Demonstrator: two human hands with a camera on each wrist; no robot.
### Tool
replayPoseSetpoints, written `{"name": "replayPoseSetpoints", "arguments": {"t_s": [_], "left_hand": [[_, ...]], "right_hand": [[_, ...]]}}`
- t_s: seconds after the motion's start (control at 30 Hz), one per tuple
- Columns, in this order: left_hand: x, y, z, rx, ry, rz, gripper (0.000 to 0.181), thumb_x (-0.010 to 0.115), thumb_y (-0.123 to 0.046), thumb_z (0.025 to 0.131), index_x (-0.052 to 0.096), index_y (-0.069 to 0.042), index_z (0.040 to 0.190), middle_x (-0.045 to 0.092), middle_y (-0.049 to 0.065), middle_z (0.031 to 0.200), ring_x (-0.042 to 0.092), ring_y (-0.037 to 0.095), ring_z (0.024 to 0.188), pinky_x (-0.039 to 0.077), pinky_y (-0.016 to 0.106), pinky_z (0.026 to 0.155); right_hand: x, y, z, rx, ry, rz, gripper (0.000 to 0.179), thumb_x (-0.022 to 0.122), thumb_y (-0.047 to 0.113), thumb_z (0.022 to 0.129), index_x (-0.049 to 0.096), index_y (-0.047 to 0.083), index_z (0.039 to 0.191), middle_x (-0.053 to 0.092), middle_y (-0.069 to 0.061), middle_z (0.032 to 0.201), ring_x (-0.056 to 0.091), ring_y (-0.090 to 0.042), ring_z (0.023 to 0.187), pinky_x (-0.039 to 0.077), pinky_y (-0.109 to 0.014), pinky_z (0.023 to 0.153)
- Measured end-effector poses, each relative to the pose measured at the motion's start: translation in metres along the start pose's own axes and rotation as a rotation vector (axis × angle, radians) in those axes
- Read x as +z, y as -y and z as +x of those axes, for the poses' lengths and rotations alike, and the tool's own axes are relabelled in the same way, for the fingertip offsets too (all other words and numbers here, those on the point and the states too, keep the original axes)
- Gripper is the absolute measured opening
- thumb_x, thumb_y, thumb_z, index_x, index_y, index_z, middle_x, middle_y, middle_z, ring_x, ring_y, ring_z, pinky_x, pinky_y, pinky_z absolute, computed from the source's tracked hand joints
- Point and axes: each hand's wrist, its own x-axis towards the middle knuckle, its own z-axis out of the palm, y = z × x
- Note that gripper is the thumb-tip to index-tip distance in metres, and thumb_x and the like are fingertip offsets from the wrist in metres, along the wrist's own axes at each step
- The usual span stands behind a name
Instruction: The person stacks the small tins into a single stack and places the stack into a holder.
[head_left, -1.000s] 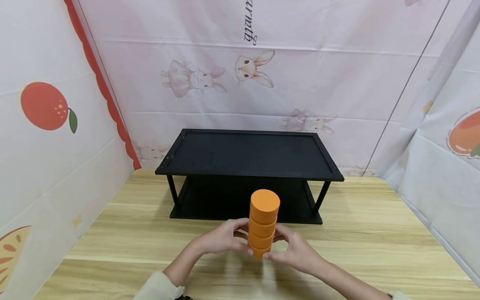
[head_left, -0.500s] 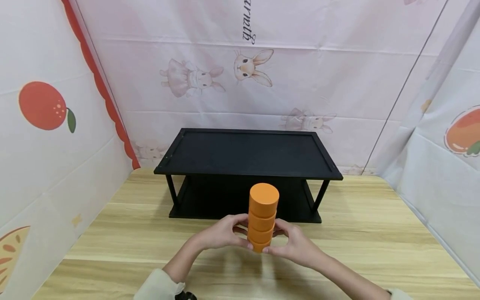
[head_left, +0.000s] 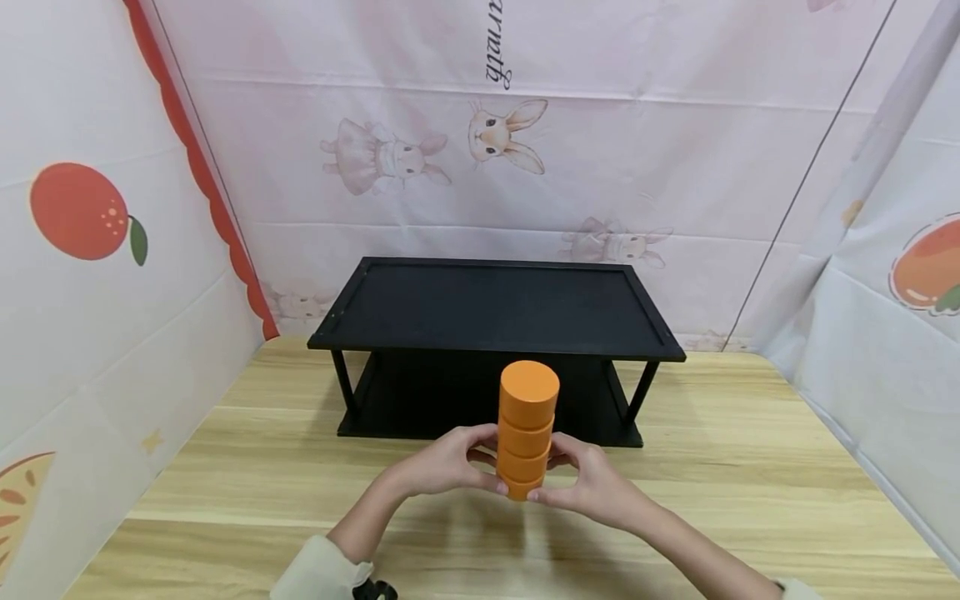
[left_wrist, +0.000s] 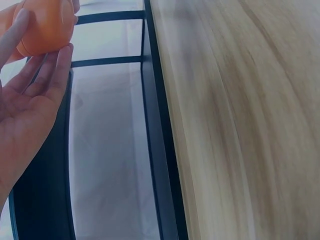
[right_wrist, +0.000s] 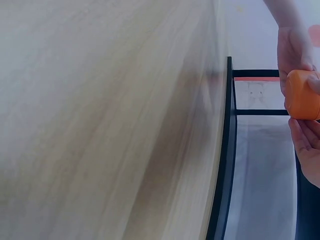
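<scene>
An upright orange ringed cylinder (head_left: 527,433) with a flat top and grooves round its side is held above the wooden table, in front of a black two-tier rack. Whether it is one piece or several stacked pieces, I cannot tell. My left hand (head_left: 442,462) grips its left side low down, the thumb near the bottom edge. From the right, my right hand (head_left: 596,492) holds it the same way. In the left wrist view, the left hand's fingers (left_wrist: 45,80) curve under the orange end. The right wrist view has both hands around the orange cylinder (right_wrist: 301,97).
Right behind the hands stands the black rack (head_left: 495,308), with a flat rimmed top and a lower shelf (head_left: 442,396) on thin posts. Printed cloth (head_left: 600,167) encloses the wooden table (head_left: 240,500) at the back and both sides.
Both hands have lifted the orange ringed cylinder slightly higher, mostly in the first half second. Their grip looks the same.
</scene>
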Motion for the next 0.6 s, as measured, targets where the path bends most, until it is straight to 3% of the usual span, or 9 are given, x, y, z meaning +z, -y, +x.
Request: {"name": "replayPoseSetpoints", "arguments": {"t_s": [0.33, 0.6], "left_hand": [[-0.0012, -0.0024, 0.0004, -0.008, -0.016, -0.003, 0.048, 0.074, -0.006, 0.078, 0.054, -0.009, 0.122, 0.057, 0.0, 0.111, 0.055, 0.017, 0.102, 0.044, 0.036, 0.091], [-0.0038, -0.0047, -0.0015, -0.002, -0.025, -0.015, 0.051, 0.073, -0.006, 0.078, 0.052, -0.009, 0.125, 0.057, 0.001, 0.115, 0.055, 0.017, 0.104, 0.042, 0.041, 0.094]], "right_hand": [[-0.0018, -0.0007, 0.0021, 0.013, -0.004, -0.009, 0.052, 0.077, 0.028, 0.076, 0.054, 0.009, 0.118, 0.059, 0.004, 0.109, 0.058, -0.012, 0.092, 0.047, -0.04, 0.086], [-0.0022, 0.0025, 0.0051, 0.001, -0.006, 0.015, 0.051, 0.077, 0.028, 0.076, 0.055, 0.01, 0.118, 0.059, 0.006, 0.109, 0.057, -0.012, 0.093, 0.046, -0.041, 0.087]]}}
